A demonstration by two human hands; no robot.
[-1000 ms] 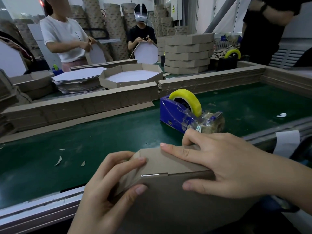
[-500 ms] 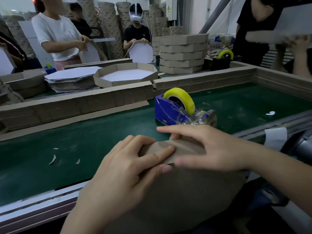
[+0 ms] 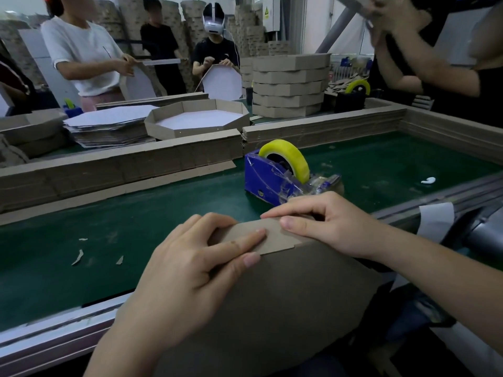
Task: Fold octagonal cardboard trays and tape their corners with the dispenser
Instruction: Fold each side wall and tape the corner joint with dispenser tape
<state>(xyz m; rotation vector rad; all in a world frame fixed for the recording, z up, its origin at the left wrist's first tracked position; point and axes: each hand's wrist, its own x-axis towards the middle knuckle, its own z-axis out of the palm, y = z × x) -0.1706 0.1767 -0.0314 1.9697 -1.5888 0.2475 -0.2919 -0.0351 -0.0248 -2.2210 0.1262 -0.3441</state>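
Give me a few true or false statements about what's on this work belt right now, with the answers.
1. Both the left hand and the right hand hold the cardboard tray. True.
2. The right hand is pulling tape off the blue dispenser. False: the dispenser stands on the green belt beyond the hands.
3. The dispenser's tape roll is yellow. True.
4. The folded tray beyond the cardboard wall lies upside down. False: its open side faces up, white inside showing.

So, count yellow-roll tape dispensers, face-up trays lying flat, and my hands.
Yellow-roll tape dispensers: 2 (blue dispenser, black dispenser)
Face-up tray lying flat: 1
Hands on held tray: 2 (left hand, right hand)
Far-left blue item: unclear
Total: 5
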